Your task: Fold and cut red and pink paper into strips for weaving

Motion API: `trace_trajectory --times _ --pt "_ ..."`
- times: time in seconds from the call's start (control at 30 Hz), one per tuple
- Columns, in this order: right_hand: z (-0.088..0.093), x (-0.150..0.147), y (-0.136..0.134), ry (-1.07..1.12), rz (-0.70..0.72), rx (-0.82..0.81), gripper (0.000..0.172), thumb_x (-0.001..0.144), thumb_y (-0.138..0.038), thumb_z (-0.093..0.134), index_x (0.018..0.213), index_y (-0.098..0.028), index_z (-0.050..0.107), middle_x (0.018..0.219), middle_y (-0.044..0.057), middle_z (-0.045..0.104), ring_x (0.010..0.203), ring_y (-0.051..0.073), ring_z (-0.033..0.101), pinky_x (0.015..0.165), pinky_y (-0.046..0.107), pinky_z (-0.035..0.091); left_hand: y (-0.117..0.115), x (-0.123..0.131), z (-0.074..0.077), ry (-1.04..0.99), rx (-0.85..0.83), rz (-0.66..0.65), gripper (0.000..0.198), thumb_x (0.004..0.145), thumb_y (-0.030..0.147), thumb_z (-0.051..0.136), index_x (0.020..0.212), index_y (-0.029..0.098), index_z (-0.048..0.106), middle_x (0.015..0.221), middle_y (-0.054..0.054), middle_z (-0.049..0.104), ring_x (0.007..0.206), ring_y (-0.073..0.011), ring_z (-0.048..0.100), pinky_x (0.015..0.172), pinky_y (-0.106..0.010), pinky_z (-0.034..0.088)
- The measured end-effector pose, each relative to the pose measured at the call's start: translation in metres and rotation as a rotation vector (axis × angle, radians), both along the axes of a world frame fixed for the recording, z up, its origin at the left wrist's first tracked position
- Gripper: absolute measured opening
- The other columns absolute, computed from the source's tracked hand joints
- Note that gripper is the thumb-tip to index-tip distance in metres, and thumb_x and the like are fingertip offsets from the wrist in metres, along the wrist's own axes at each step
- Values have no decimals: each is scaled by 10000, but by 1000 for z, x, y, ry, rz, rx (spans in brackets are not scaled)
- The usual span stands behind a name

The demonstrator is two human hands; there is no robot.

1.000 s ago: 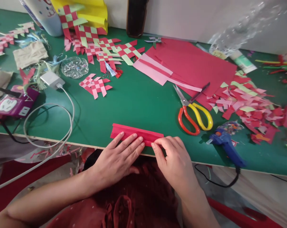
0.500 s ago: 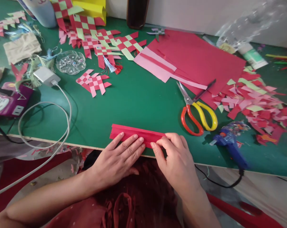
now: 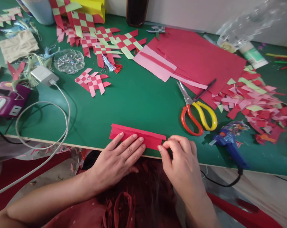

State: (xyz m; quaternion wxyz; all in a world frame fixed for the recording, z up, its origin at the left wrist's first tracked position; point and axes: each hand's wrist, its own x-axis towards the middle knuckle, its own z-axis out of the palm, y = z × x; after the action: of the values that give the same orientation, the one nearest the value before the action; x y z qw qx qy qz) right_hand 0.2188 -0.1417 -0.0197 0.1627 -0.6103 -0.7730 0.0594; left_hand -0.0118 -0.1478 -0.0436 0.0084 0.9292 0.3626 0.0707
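A folded strip of red paper [image 3: 136,133] lies along the near edge of the green table [image 3: 133,101]. My left hand [image 3: 118,158] rests flat on the strip's near side, fingers stretched out and pressing it down. At the strip's right end my right hand [image 3: 181,161] is closed in a pinch, thumb and fingertips on that end of the paper.
Red-and-yellow scissors [image 3: 197,114] and a blue glue gun [image 3: 229,142] lie to the right. Red and pink sheets [image 3: 195,60] and paper scraps [image 3: 252,98] fill the back right. Woven paper pieces [image 3: 93,83], a tray of googly eyes [image 3: 69,60], a charger with cable [image 3: 44,76] sit left.
My right hand has slid rightward along the strip to its right end, uncovering more of the paper. The left hand has stayed pressed in place.
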Motion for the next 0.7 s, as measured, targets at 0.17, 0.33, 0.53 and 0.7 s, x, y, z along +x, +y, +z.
trace_trajectory --times 0.17,0.33,0.53,0.7 --pt "0 25 -10 42 -82 102 86 908 -281 583 886 -199 572 953 92 598 935 252 552 821 422 460 0 1 0 -1 7 -1 665 933 569 478 1479 201 379 1577 -25 320 1455 -226 284 1239 -453 69" --pt "8 5 -17 131 127 264 248 874 -76 577 1094 -189 599 983 82 679 948 213 616 864 391 509 -2 1 0 -12 26 5 671 928 560 494 1479 196 379 1566 -33 346 1448 -237 302 1229 -458 154" --pt "-5 -23 -24 23 269 147 332 913 -110 527 1233 -148 605 1207 90 684 1120 250 598 949 413 510 -2 1 -1 34 39 7 594 966 484 456 1480 197 374 1578 -39 314 1459 -227 278 1226 -462 130" --pt "-13 -18 -26 30 274 148 365 910 -97 521 1263 -152 598 1242 84 669 1141 240 587 965 412 513 0 -4 3 37 55 16 635 958 547 438 1463 165 397 1568 -46 333 1448 -213 303 1228 -434 115"
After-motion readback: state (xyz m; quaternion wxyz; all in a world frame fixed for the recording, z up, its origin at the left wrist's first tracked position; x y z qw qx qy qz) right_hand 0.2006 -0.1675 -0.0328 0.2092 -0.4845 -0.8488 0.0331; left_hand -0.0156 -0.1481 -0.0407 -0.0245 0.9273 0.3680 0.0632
